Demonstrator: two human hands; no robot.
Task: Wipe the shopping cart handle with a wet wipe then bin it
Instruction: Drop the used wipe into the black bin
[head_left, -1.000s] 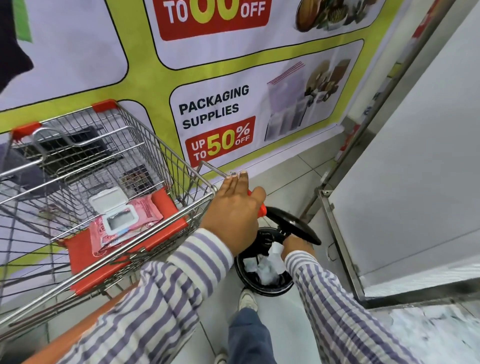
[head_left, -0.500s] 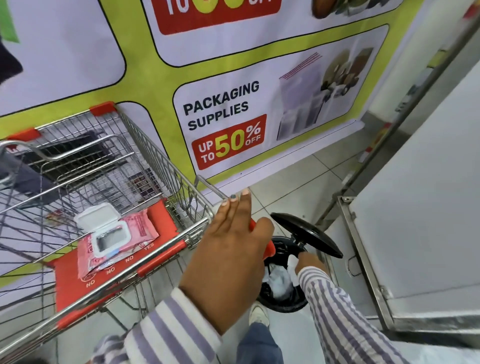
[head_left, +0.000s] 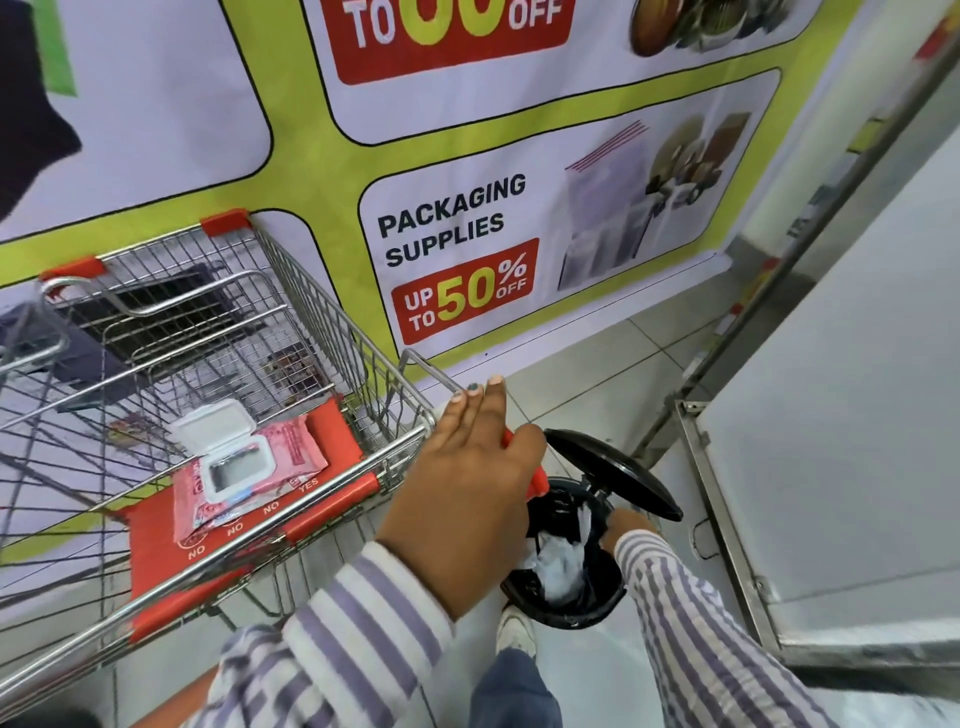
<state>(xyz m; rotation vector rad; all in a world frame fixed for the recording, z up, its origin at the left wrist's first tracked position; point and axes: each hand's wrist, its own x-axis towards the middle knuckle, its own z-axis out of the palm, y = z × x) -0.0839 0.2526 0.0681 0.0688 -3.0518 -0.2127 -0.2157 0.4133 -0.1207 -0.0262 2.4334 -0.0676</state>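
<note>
Over the open bin (head_left: 566, 608), the right hand (head_left: 626, 527) lowers the wipe (head_left: 563, 564), grip unclear; the left hand (head_left: 467, 499) rests flat, fingers loose, steadying the cart handle (head_left: 332, 493).

Our right hand (head_left: 626, 527) reaches into the open mouth of the bin (head_left: 566, 608), where white crumpled wipes (head_left: 561, 566) already fill the middle. The raised lid (head_left: 613, 473) hangs over the far rim, closing off that side. Our left hand (head_left: 467, 493) and the cart handle (head_left: 332, 499) crowd the bin's left. A metal frame (head_left: 727, 519) stands near on the right, with bare floor (head_left: 587, 364) beyond.
</note>
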